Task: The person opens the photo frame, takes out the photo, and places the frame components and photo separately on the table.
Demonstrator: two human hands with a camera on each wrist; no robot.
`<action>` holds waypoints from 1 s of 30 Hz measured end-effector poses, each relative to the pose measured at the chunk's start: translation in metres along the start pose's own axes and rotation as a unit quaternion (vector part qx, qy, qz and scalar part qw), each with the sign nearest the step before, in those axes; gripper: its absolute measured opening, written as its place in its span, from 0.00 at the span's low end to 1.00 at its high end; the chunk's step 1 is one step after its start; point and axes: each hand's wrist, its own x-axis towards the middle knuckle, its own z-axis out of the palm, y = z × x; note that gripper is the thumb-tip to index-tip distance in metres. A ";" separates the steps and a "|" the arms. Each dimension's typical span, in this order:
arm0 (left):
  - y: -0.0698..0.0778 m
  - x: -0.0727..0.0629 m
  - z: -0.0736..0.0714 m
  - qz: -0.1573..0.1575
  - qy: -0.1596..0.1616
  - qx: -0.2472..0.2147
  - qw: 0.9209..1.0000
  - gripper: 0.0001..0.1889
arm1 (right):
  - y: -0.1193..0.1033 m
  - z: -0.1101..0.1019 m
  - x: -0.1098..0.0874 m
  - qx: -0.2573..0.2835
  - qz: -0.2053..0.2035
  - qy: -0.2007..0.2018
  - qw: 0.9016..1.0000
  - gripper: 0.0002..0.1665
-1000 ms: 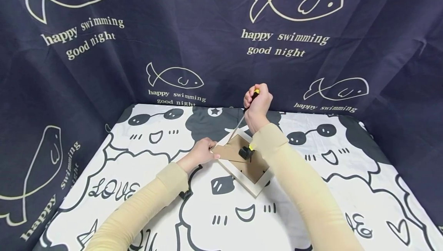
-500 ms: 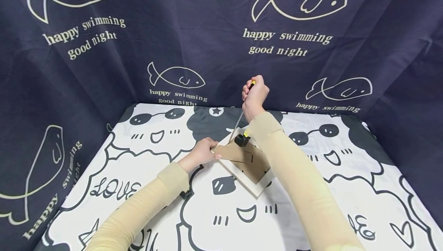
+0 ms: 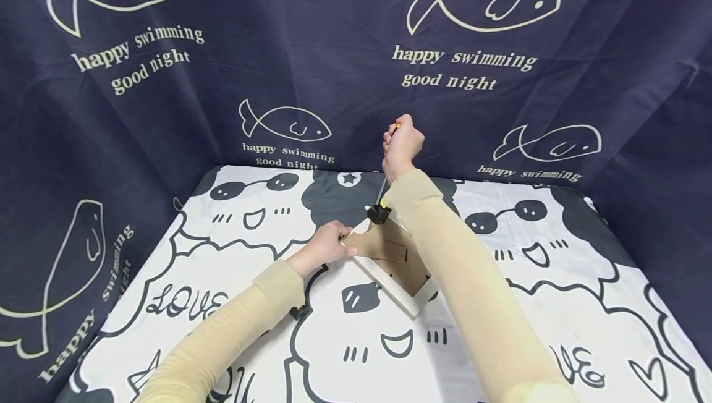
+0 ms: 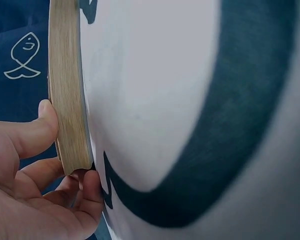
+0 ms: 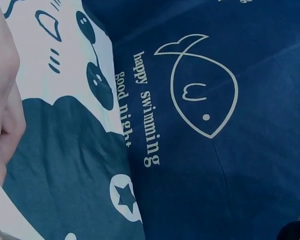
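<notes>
A picture frame (image 3: pixel 395 288) lies face down on the patterned cloth, its brown backing and hinged stand (image 3: pixel 384 247) facing up. My left hand (image 3: pixel 328 242) grips the frame's left corner. In the left wrist view the thumb presses one face of the wooden edge (image 4: pixel 70 90) and the fingers curl at its end. My right hand (image 3: pixel 403 146) is raised above the frame's far corner in a fist around a screwdriver (image 3: pixel 381 190) with a yellow and black handle. Its thin metal shaft points down toward the frame's far side; the tip is hidden behind the black wrist camera.
The black-and-white cartoon cloth (image 3: pixel 389 360) covers the table. A dark blue curtain (image 3: pixel 356 50) with fish prints hangs close behind the table's far edge and along both sides.
My right hand has moved up and slightly left with the screwdriver, its shaft now more upright. The left hand and the frame have stayed almost still.
</notes>
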 end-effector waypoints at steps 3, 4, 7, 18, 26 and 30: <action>-0.002 0.001 0.000 -0.001 0.001 0.000 1.000 0.28 | 0.000 0.003 0.001 0.001 -0.006 0.008 1.000 0.16; -0.002 0.002 0.000 0.000 0.001 0.000 1.000 0.28 | 0.001 0.004 0.001 0.002 -0.008 0.012 1.000 0.15; -0.003 0.002 0.001 0.001 0.005 -0.001 1.000 0.28 | 0.002 0.004 0.005 0.007 -0.012 0.025 1.000 0.14; 0.002 0.001 0.001 -0.005 0.015 -0.012 1.000 0.23 | -0.006 -0.007 -0.006 -0.010 -0.014 -0.007 1.000 0.19; 0.004 -0.001 0.002 -0.007 0.008 -0.011 1.000 0.24 | -0.020 -0.041 -0.040 0.067 -0.034 -0.113 0.991 0.23; 0.005 -0.002 -0.001 -0.016 0.002 -0.014 1.000 0.24 | -0.022 -0.061 -0.051 0.117 -0.060 -0.144 0.981 0.24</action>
